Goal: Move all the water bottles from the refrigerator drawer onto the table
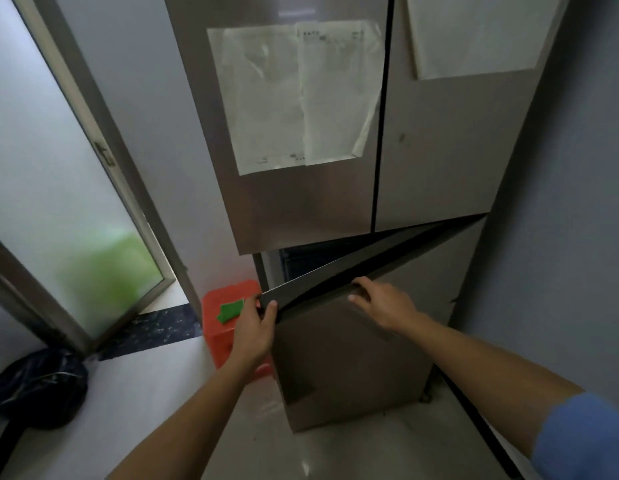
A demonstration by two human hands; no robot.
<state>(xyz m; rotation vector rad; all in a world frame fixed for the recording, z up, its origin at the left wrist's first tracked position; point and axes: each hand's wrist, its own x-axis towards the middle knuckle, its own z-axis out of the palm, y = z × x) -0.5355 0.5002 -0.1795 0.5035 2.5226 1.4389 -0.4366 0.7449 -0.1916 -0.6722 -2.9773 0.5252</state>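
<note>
A tall brown-grey refrigerator (311, 188) stands in front of me. Its lower door (342, 358) is swung partly outward, showing a dark gap behind the top edge. My left hand (257, 327) grips the door's top left corner, thumb on the front face and fingers behind the edge. My right hand (377, 303) holds the top edge further right, fingers curled over it. The inside is dark; no water bottles or table are visible.
An orange plastic stool (228, 327) with a green item (230, 310) on it stands left of the refrigerator. A frosted glass door (58, 188) is at left, a dark bag (39, 386) on the floor below it. A blue-grey wall (560, 237) closes the right side.
</note>
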